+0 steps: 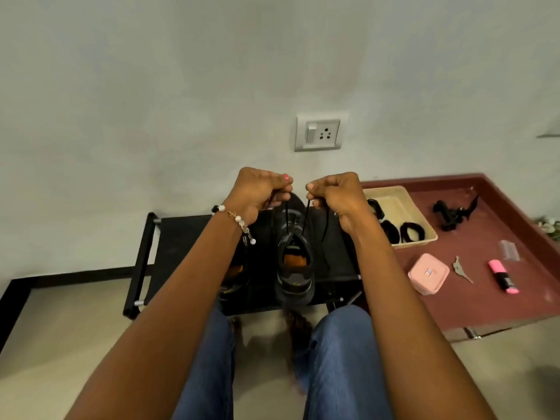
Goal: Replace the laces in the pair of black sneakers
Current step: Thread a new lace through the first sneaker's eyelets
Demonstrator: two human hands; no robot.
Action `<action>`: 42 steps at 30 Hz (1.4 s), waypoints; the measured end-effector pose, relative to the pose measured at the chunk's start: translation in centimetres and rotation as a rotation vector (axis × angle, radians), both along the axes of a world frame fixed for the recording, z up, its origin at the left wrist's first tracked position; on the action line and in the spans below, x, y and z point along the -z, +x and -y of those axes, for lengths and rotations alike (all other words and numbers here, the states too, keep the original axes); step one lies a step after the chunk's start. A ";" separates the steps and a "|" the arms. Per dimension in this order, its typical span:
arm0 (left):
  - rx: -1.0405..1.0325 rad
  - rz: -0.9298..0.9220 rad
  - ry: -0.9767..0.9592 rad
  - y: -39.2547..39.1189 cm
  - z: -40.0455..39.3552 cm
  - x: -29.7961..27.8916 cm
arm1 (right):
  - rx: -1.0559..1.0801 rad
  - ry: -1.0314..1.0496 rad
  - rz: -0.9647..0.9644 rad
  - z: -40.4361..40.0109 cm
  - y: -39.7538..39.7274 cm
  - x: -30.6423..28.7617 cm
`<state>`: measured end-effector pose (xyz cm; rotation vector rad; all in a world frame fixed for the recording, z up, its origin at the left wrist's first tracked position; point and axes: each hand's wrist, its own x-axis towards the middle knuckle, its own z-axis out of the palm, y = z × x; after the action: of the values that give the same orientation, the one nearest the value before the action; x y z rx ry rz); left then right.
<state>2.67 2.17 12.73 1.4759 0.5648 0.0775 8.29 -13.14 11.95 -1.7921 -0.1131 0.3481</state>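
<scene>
A black sneaker (294,274) with an orange insole stands on a black rack (181,237), heel toward me. Its black lace (305,215) runs up out of the eyelets in two taut strands. My left hand (260,189) pinches one strand and my right hand (336,192) pinches the other, both raised above the shoe's toe. The second black sneaker (235,277) sits to the left, mostly hidden behind my left forearm.
A maroon low table (485,301) at right holds a beige tray (397,204) with black coiled laces (410,233), a pink box (428,277), a key (461,268), a pink highlighter (503,275) and a black object (451,213). A wall socket (318,133) is behind.
</scene>
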 end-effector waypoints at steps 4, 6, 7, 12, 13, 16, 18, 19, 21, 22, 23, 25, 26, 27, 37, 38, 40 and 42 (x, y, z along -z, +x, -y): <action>0.002 0.018 -0.090 -0.4 0.6 -6.7 | -0.031 0.119 -0.028 0.2 -0.6 -7.1; 0.010 0.028 -0.120 -0.7 0.7 -9.4 | -0.050 0.169 -0.039 0.2 -1.0 -10.3; 0.020 0.037 -0.144 -0.9 0.7 -10.6 | -0.062 0.185 -0.039 0.2 -1.1 -11.7; 0.051 0.096 -0.180 -1.7 0.7 -15.3 | -0.122 0.269 -0.040 0.1 -1.0 -17.2; 0.037 0.109 -0.154 -1.7 0.8 -15.9 | -0.133 0.267 -0.020 0.2 -1.0 -18.0; -0.021 0.156 -0.101 -1.7 0.8 -16.9 | -0.150 0.229 0.070 0.3 -0.9 -19.1; -0.034 0.208 -0.058 -1.8 0.9 -17.4 | -0.145 0.196 0.163 0.3 -1.0 -19.2; -0.036 0.235 -0.041 -1.9 0.9 -17.5 | -0.127 0.167 0.208 0.3 -0.9 -19.1; -0.053 0.281 -0.010 -1.9 1.1 -17.9 | -0.078 0.119 0.278 0.0 -0.7 -18.8; -0.066 0.297 0.017 -1.8 1.2 -18.0 | -0.058 0.111 0.293 -0.2 -0.6 -18.8; -0.079 0.305 0.058 -1.6 1.3 -18.3 | -0.042 0.113 0.297 -0.4 -0.5 -18.8; -0.110 0.308 0.160 -1.1 1.3 -18.5 | -0.008 0.126 0.291 -0.7 -0.3 -19.0; -0.126 0.313 0.213 -0.8 1.3 -18.7 | 0.015 0.126 0.290 -0.9 -0.2 -19.1; -0.135 0.317 0.255 -0.5 1.3 -18.8 | 0.036 0.126 0.282 -1.0 -0.1 -19.2; -0.164 0.429 0.287 1.1 2.1 -19.0 | 0.022 0.215 0.337 -1.6 0.1 -19.5; -0.175 0.442 0.277 1.1 2.1 -19.0 | 0.027 0.197 0.366 -1.7 0.2 -19.7; -0.191 0.457 0.251 1.3 2.0 -19.0 | 0.026 0.167 0.400 -1.6 0.4 -20.0; -0.196 0.458 0.238 1.4 1.7 -19.0 | 0.009 0.158 0.419 -1.5 0.6 -20.1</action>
<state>4.06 0.43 31.68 1.5622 0.3293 0.6384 8.89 -11.60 32.07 -1.6847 -0.4160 -0.0471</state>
